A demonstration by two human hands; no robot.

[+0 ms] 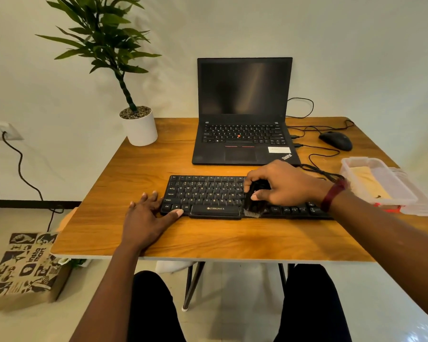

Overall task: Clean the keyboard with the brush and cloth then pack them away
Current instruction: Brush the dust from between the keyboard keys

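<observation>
A black wired keyboard (208, 196) lies across the middle of the wooden table (158, 156). My right hand (282, 186) grips a small black brush (253, 206) whose pale bristles touch the keys just right of the space bar. My left hand (146, 215) lies flat on the table with fingers spread, its thumb against the keyboard's front left corner. A clear plastic container (378, 183) at the right holds a beige cloth (366, 181).
An open black laptop (242, 114) stands behind the keyboard, and a black mouse (335, 140) with cables lies to its right. A potted plant (139, 124) occupies the back left corner. A printed paper bag (22, 265) sits on the floor at left.
</observation>
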